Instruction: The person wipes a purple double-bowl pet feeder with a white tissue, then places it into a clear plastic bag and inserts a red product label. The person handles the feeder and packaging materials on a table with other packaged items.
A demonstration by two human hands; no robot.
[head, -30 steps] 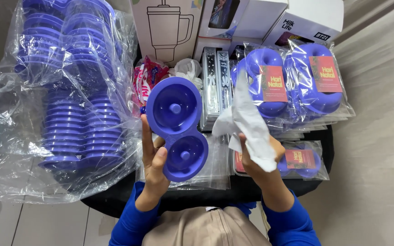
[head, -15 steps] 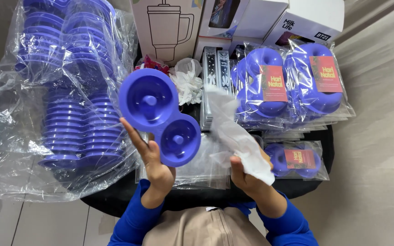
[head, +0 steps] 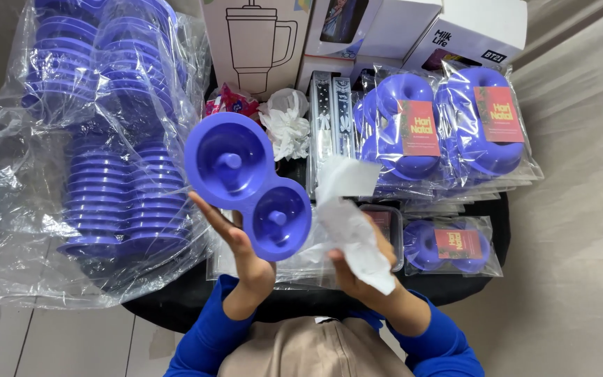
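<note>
Where the black worktop (head: 483, 209) shows at all, it is only a dark strip at its right edge and along the near edge, because bags and boxes cover the rest. Pale floor tiles (head: 50, 342) lie at the lower left, and a beige cloth (head: 581, 209) fills the right side.

Just above the near edge, the left hand (head: 242, 244) holds up a blue two-cup tray (head: 246, 183), tilted, with its hollow side facing the camera. Its fingers lie flat and mostly straight behind the tray, and the thumb cannot be seen. The right hand (head: 368, 269) has its fingers curled around a crumpled white tissue (head: 350, 216), just beside the tray's smaller cup.

At the left edge, stacks of the same blue trays (head: 116, 174) sit in big clear bags. At the far right corner, bagged blue trays with red cards (head: 448, 126) lean together. White boxes (head: 357, 28) stand along the far edge, cut off at the top. A small bagged tray (head: 448, 244) lies near the right hand. What lies under the clear bags in the middle is hard to make out.
</note>
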